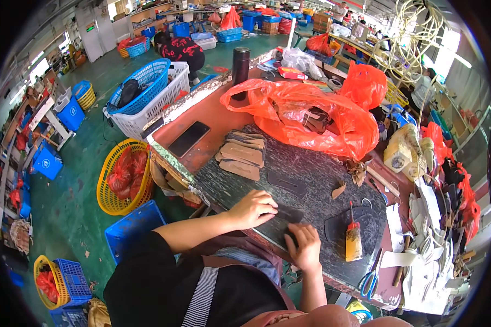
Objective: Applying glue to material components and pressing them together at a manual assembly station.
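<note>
At the near edge of a dark, speckled work board [324,163], my two hands meet at a small dark flat cut piece [290,213]. My left hand [253,209] has its fingers bent together on the piece's left end. At the opposite end, my right hand [304,243] curls its fingers over the near right corner; its fingertips partly hide that corner. Just beyond lies another dark flat piece [287,184] with a slot-like mark. Further left, brown cut pieces [241,158] rest in overlapping stacks. A yellowish glue bottle [353,242] with a red top lies right of my right hand.
An open red plastic bag [311,117] spreads across the board's far side. A phone [189,138] and a black flask [240,65] are at the left. Blue scissors [370,280] and white cut sheets [423,261] lie right. Yellow basket [105,180] stands on the floor; a person [183,52] crouches beyond.
</note>
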The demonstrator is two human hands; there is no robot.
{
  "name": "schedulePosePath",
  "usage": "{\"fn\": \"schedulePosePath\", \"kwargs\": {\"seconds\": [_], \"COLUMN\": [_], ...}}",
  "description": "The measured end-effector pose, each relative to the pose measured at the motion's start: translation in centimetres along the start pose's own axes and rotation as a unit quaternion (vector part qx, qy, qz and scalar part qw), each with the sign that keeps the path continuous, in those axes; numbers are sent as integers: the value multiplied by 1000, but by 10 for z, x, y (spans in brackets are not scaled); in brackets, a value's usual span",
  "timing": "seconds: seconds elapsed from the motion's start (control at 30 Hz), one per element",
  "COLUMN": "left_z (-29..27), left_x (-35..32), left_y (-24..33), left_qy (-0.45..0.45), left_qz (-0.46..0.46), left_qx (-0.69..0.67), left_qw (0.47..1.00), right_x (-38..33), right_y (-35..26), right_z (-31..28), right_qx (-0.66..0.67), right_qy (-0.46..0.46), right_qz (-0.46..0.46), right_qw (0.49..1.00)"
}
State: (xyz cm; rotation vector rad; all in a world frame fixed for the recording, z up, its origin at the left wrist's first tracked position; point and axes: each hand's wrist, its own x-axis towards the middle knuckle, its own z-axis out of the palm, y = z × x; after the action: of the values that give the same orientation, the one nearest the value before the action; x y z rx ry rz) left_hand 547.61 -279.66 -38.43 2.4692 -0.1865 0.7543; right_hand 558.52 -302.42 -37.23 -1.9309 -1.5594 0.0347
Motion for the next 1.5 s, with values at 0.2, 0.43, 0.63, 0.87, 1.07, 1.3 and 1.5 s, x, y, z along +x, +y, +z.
{"fn": "schedulePosePath", "kwargs": {"seconds": [0.2,0.43,0.63,0.87,1.07,1.3,1.5], "left_z": [-1,2,8,7,5,7,8], "left_x": [2,5,5,2,4,3,3], "left_y": [3,6,4,6,4,2,0], "left_qy": [-10,7,5,-9,-13,-7,-10], "left_qz": [-9,-7,-6,2,-5,0,3], "left_qx": [11,23,32,32,23,18,15], "left_qw": [1000,1000,999,999,1000,1000,1000], "right_x": [11,14,5,-14,-49,-101,-108], "right_y": [-10,-1,-3,3,15,62,70], "right_z": [-12,-7,-9,-15,-41,-60,-55], "right_qx": [-1,11,39,143,-5,-248,-199], "right_qy": [72,65,76,-29,300,386,304], "right_qz": [-84,-93,-98,-4,23,222,341], "right_qw": [994,993,991,989,954,861,867]}}
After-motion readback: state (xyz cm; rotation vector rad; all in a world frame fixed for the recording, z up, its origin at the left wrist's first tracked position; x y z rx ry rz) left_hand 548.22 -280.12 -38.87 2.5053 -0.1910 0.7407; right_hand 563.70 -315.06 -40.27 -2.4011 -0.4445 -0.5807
